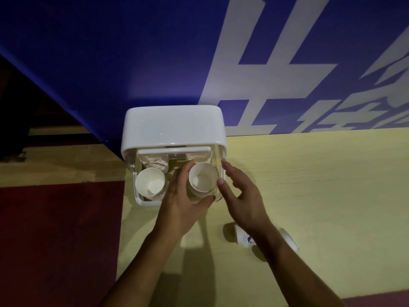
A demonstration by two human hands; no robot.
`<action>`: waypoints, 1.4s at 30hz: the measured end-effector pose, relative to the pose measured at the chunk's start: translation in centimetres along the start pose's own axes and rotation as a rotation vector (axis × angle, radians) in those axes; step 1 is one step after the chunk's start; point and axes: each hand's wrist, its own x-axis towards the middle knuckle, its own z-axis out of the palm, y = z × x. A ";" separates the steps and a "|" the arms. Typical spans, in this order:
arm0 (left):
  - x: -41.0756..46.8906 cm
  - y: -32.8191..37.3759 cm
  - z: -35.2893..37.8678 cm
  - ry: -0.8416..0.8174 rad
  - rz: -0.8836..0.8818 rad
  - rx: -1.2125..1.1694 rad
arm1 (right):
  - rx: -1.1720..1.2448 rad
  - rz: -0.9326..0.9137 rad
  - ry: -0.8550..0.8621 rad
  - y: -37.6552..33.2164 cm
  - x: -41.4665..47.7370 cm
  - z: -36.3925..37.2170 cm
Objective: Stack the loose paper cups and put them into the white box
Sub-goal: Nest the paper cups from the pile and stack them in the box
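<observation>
Dim, hard shadows (wide-angle warp)

Left hand [179, 202] round cup stack [203, 180] in white box [172, 129] — right hand [241, 202] beside

Head view, steeply down, close.

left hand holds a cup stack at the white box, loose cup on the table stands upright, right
No: the head view shows the loose cup lying on its side on the table. The left hand does hold the cup stack at the white box.
</observation>
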 end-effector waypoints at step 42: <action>-11.7 2.9 11.4 -0.195 -0.005 -0.098 | 0.410 1.031 0.266 16.0 -14.6 -8.0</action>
